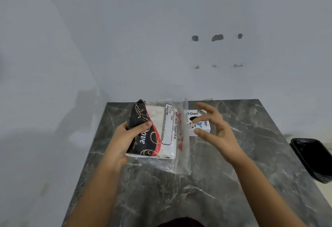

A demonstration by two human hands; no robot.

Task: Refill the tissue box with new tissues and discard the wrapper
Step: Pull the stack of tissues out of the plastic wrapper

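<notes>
A pack of tissues (158,133) in a black, red and clear plastic wrapper is held above the dark marble table (206,181). My left hand (124,140) grips its left end, thumb on top. The clear open flap of the wrapper (185,147) hangs on the pack's right side. My right hand (215,133) hovers just right of that flap with fingers spread and holds nothing. Behind it a small white tissue box (195,117) with a dark opening and stickers stands on the table, partly hidden by my fingers.
A black bin lined with a black bag (312,158) stands on the floor to the right of the table. A pale wall with several holes rises directly behind the table's far edge.
</notes>
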